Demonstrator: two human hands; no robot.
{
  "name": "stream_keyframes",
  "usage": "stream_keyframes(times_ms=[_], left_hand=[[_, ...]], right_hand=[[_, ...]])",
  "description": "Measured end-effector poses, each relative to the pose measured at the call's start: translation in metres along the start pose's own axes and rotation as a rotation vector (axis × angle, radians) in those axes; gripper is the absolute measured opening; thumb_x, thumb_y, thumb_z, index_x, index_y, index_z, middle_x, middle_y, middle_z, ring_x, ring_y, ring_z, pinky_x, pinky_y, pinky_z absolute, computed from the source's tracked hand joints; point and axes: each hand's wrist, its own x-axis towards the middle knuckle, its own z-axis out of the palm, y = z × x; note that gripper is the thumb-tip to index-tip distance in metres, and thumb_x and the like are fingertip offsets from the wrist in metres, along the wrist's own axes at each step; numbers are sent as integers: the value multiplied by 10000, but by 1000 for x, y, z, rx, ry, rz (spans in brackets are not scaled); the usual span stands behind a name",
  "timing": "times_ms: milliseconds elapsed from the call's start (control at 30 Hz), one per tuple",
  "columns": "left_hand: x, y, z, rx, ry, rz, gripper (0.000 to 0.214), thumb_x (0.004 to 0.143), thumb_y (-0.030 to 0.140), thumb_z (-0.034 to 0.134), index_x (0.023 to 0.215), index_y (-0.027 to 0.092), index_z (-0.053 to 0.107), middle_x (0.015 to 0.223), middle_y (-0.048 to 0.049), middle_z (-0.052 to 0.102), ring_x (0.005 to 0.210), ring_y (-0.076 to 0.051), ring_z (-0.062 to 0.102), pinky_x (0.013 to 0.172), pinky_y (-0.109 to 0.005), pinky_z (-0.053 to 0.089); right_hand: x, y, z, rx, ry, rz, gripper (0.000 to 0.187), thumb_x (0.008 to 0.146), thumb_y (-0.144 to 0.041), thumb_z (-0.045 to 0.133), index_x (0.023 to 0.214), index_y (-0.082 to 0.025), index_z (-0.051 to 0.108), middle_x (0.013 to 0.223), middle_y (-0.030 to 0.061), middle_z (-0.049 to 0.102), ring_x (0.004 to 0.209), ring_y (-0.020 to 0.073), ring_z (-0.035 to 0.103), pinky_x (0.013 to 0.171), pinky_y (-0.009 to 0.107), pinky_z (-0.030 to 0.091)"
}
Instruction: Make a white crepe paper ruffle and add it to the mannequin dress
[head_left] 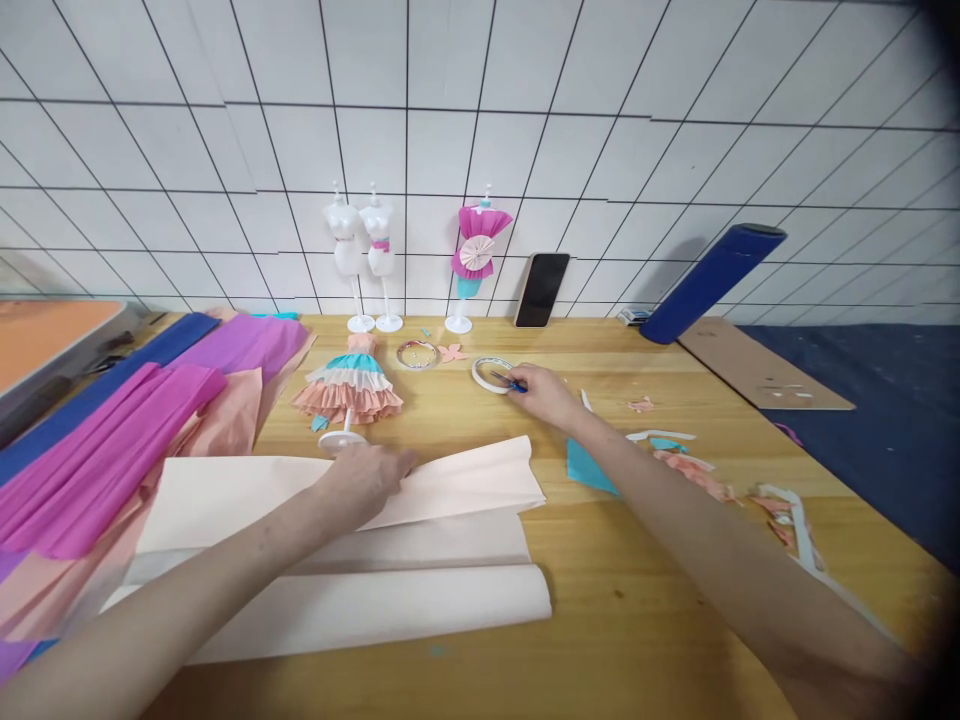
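Observation:
My left hand [364, 482] is closed at the upper edge of a cream sheet of crepe paper [472, 475], its fingertips partly hidden. Below that sheet the same paper lies in folds and a roll [420, 603]. My right hand [546, 395] is further off, closed on small scissors [517, 386] with blue handles, whose blades point left over a roll of white tape [484, 378]. Just beyond my left hand, a doll-sized mannequin in a ruffled peach, white and turquoise dress [352, 385] lies on the table, its white base towards me.
Two bare mannequins [346, 250] and one in a magenta outfit [478, 250] stand by the tiled wall. A phone [543, 290] and a blue roll [712, 285] lean there. Coloured crepe paper [112, 450] covers the left; scraps [694, 470] lie right.

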Motion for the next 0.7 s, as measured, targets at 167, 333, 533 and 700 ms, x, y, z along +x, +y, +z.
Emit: stream_keyframes(times_ms=[167, 333, 533, 700], left_hand=[[5, 1, 3, 51, 24, 20, 197, 819, 120, 446, 974, 159, 561, 837, -95, 702, 758, -255, 666, 606, -306, 430], [7, 2, 11, 91, 70, 51, 221, 816, 80, 417, 975, 149, 554, 796, -109, 684, 715, -278, 663, 603, -348, 453], [4, 5, 15, 131, 113, 92, 226, 813, 45, 410, 975, 133, 542, 830, -127, 664, 726, -270, 654, 613, -361, 473], [-3, 12, 13, 158, 144, 117, 248, 818, 6, 382, 962, 127, 545, 837, -122, 649, 771, -249, 639, 643, -347, 485]], right_hand=[[0, -4, 4, 68, -82, -18, 306, 894, -302, 554, 1168, -166, 558, 1186, 80, 578, 977, 219, 601, 802, 411, 519], [-4, -11, 9, 114, -155, -27, 312, 893, -305, 556, 1169, -159, 554, 1171, 78, 583, 967, 220, 605, 794, 411, 523], [-4, -24, 6, 38, -95, -85, 282, 904, -301, 540, 1159, -181, 562, 1185, 80, 579, 978, 210, 600, 814, 407, 515], [-4, -36, 3, 21, -24, -91, 270, 909, -296, 531, 1156, -190, 564, 1193, 86, 576, 977, 200, 598, 820, 402, 514]])
